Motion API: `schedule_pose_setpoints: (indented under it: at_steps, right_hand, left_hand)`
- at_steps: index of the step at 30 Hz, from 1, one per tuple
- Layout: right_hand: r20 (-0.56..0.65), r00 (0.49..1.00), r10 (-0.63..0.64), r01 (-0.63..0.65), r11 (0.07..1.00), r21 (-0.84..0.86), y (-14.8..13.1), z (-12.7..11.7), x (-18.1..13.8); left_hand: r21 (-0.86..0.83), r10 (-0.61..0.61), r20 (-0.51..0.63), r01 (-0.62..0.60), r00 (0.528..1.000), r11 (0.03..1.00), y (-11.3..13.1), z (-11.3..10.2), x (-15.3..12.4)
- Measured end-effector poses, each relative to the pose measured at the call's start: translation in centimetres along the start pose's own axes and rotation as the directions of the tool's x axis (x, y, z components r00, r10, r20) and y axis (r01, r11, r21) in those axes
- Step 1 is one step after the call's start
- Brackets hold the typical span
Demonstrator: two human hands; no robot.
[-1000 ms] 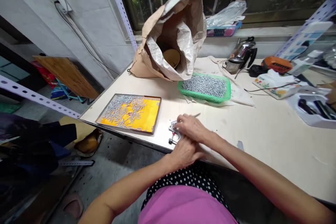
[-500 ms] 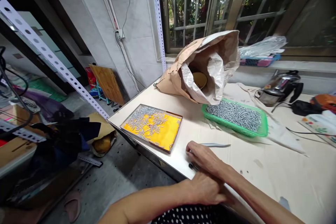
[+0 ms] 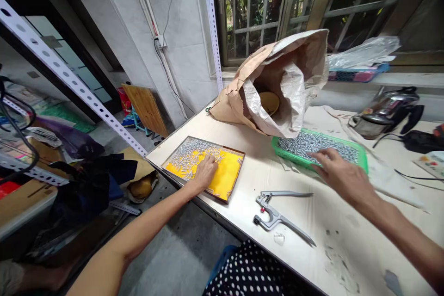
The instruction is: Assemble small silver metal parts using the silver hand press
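Observation:
My left hand (image 3: 205, 171) rests on the yellow tray (image 3: 227, 180), fingers curled down among the small metal pieces (image 3: 187, 155) strewn over it; whether it holds one is hidden. My right hand (image 3: 338, 173) reaches over the near rim of the green basket (image 3: 281, 149), which is full of small metal cylinders (image 3: 312, 143). Its fingers point into the basket, partly spread. A grey plier-like hand tool (image 3: 275, 215) with a red part lies free on the table (image 3: 347, 222) between my arms.
A large open brown paper sack (image 3: 277, 88) lies behind the tray and basket. A metal kettle (image 3: 385, 111), black cables and clutter stand at the back right. Perforated shelf rails (image 3: 69, 78), bags and a wooden board fill the floor area left of the table edge.
Both hands have left the hand tool, which now lies alone on the table. My left hand moved out to the yellow tray and my right hand to the green basket.

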State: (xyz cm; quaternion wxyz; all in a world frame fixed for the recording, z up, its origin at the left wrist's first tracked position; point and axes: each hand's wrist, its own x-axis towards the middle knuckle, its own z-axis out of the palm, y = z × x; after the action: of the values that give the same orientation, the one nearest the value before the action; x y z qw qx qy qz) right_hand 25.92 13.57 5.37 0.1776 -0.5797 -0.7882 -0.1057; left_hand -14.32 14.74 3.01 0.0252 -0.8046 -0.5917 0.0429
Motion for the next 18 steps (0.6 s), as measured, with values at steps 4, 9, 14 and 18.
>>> schedule_pose_setpoints:
  at_steps: [4,9,14,18]
  right_hand:
    - [0.069,0.992,-0.103,0.087,0.975,0.206,-5.7,0.9,-6.1]
    - [0.232,0.973,-0.019,-0.060,0.942,0.331,-9.9,1.8,-12.2]
    - [0.381,0.922,0.066,-0.173,0.952,0.253,-11.1,1.9,-13.1]
    - [0.523,0.839,0.150,-0.249,0.960,0.126,-11.6,1.0,-11.4]
  left_hand:
    - [0.009,0.054,0.038,-0.054,0.998,0.998,-0.7,1.1,1.1]
    - [-0.025,0.096,0.014,-0.096,0.995,0.995,-0.6,0.1,1.6]
    - [-0.477,0.112,-0.083,-0.138,0.990,0.868,4.5,-2.2,-0.9]
    - [-0.777,0.141,0.162,0.038,0.977,0.628,9.6,-2.5,-3.4]
